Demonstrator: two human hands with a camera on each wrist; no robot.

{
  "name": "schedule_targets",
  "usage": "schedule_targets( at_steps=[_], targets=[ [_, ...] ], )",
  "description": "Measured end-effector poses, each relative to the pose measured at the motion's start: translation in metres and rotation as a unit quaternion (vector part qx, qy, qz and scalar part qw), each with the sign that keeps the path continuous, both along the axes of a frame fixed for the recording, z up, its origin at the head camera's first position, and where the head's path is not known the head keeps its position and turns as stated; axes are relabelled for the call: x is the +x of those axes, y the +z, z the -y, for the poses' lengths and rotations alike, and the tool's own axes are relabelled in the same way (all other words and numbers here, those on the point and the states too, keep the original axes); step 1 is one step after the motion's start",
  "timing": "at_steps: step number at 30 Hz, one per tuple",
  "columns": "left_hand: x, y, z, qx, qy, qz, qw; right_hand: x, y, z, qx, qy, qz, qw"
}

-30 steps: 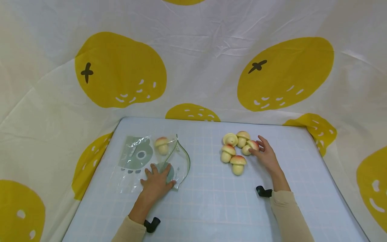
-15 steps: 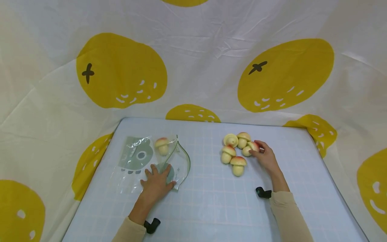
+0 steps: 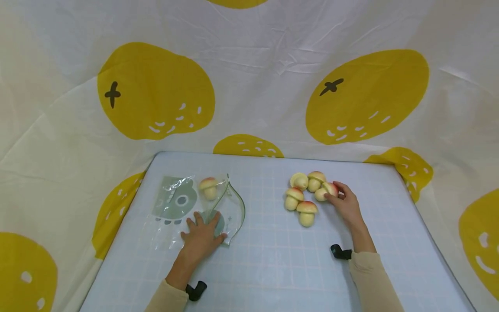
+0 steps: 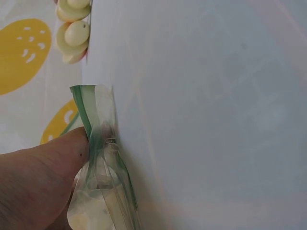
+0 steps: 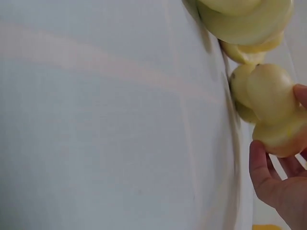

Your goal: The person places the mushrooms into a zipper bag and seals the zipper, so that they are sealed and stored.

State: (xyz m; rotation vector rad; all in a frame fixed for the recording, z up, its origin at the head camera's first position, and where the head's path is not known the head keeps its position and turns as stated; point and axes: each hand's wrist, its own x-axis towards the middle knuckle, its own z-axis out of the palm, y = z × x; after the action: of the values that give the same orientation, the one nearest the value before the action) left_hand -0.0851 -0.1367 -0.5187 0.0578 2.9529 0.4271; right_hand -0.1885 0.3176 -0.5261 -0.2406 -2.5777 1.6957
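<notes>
My left hand (image 3: 200, 238) lies with fingers spread on a clear zip bag (image 3: 163, 208) printed with a grey-green cartoon creature. One toy mushroom (image 3: 209, 190) shows through the plastic, and the bag's green-edged mouth gapes toward the right. In the left wrist view the thumb (image 4: 72, 146) presses by the green zip strip (image 4: 85, 108). On the right side, my right hand (image 3: 347, 207) pinches a toy mushroom (image 3: 330, 189) with a reddish cap between thumb and fingers. Seen from the right wrist, its pale stem (image 5: 271, 91) points up, the cap between the fingertips.
Several more cream mushrooms cluster left of the right hand, including an upturned one (image 3: 299, 181), a back one (image 3: 315, 182) and a front one (image 3: 307, 214). The table (image 3: 257, 268) has a pale checked cover. A white curtain (image 3: 257, 86) with yellow fruit prints hangs behind.
My right hand's fingers have closed round the rightmost mushroom and shifted it slightly to the right. The two mushrooms at the back have moved slightly too. The left hand stays on the bag.
</notes>
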Motion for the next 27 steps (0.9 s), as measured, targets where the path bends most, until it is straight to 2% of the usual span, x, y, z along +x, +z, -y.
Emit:
schedule_targets(
  at_steps=[5,9,15,20,27],
  targets=[
    [0.000,-0.001,0.001,-0.002,-0.002,0.002,1.0000,0.008,0.005,0.001,-0.006,-0.006,-0.013,0.9999],
    [-0.001,-0.002,0.001,-0.002,-0.002,0.004,1.0000,0.012,0.012,0.003,-0.033,-0.002,-0.030,0.9990],
    [-0.001,-0.001,0.000,-0.001,-0.001,0.008,1.0000,0.013,0.020,0.008,-0.074,-0.008,-0.030,0.9968],
    [-0.001,0.000,0.000,0.002,0.001,0.010,1.0000,0.017,0.031,0.018,-0.079,-0.007,-0.050,0.9956],
    [-0.002,-0.001,0.000,-0.002,0.000,0.004,1.0000,0.021,0.046,0.035,-0.086,0.016,-0.084,0.9926]
  ],
)
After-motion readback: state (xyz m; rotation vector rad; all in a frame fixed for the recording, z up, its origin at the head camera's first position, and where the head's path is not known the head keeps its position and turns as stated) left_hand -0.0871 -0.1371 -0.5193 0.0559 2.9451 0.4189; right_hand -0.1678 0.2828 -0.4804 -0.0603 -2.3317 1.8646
